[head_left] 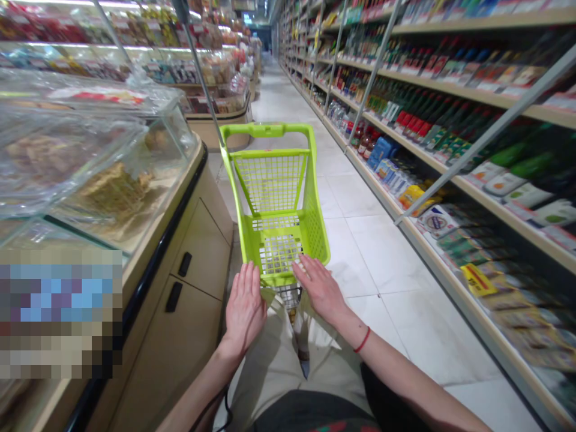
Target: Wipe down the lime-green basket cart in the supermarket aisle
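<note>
A lime-green plastic shopping basket (275,198) on wheels stands in the aisle right in front of me, its handle raised at the far end, nothing visible inside. My left hand (244,307) rests flat against the basket's near left corner, fingers stretched out. My right hand (318,287) lies flat on the near right rim, fingers spread, with a red band on the wrist. Neither hand grips anything.
A beige counter (189,240) with clear food display cases (90,156) runs along the left. Long shelves (450,150) packed with bottles and packets line the right. A white tiled aisle (360,252) stretches ahead between them.
</note>
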